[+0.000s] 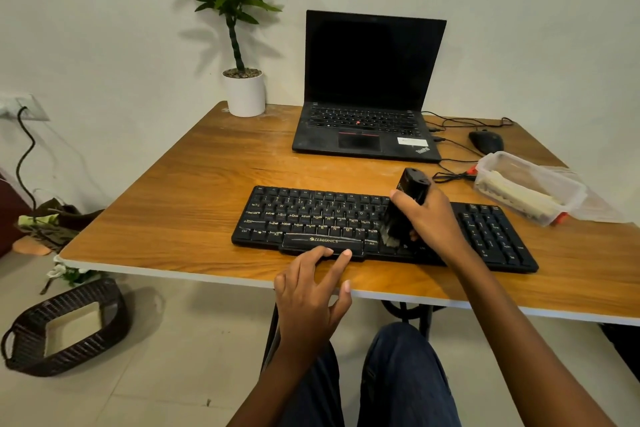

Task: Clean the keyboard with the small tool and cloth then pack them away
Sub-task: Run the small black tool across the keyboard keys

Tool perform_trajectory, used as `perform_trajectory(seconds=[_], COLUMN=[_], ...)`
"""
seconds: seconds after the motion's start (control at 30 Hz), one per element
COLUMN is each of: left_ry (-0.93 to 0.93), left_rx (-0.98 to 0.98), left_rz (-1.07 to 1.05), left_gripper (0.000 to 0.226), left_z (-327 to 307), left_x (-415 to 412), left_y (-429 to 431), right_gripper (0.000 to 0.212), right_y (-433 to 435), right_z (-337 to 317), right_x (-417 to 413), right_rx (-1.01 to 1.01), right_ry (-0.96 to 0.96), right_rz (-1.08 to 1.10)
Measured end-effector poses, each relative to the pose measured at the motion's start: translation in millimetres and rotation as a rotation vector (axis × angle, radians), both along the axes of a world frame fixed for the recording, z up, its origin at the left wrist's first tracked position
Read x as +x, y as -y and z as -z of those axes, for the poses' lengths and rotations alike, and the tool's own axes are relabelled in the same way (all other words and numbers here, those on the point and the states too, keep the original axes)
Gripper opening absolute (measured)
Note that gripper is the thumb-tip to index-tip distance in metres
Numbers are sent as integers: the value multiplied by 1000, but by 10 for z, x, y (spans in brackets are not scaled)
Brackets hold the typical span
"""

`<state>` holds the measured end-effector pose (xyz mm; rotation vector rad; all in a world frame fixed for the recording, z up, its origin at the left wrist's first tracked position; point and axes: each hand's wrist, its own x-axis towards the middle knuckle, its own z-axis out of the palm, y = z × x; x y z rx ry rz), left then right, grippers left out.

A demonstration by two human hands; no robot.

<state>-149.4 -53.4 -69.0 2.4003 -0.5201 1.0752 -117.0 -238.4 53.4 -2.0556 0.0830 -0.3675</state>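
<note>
Now our right hand (433, 218) curls round the small tool (410, 194), a black stick tilted toward one o'clock, its bristled end down on the keys at the right end of the keyboard's (311, 218) letter block. Our left hand (311, 295) lies loose, fingers spread, two tips touching the keyboard's front edge at six o'clock, by the space bar. The keyboard sits near the table's (173, 211) front edge, with bare wood at nine o'clock. A clear container (530, 191) stands near at two o'clock, a laptop (370, 80) at twelve.
</note>
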Motion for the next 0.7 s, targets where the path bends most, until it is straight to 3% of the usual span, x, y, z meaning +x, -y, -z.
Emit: perform_trajectory(seconds=[0.07, 0.2, 0.3, 0.43, 0.7], left_ry=[2, 5, 3, 5, -22], left_rx=[2, 7, 4, -3, -9], left_rz=[0, -8, -4, 6, 14], left_gripper=[38, 38, 38, 37, 37], left_z=[4, 7, 0, 1, -9], left_x=[-6, -11, -8, -9, -20], left_y=[3, -3, -5, -5, -11], right_gripper=[19, 16, 20, 26, 20], right_y=[19, 79, 97, 82, 86], right_z=[16, 1, -20, -54, -180], right_x=[7, 47, 84, 103, 182], right_rx=[17, 36, 37, 13, -4], right_ry=[-68, 11, -80, -37, -180], right_rz=[-82, -41, -159, -168, -326])
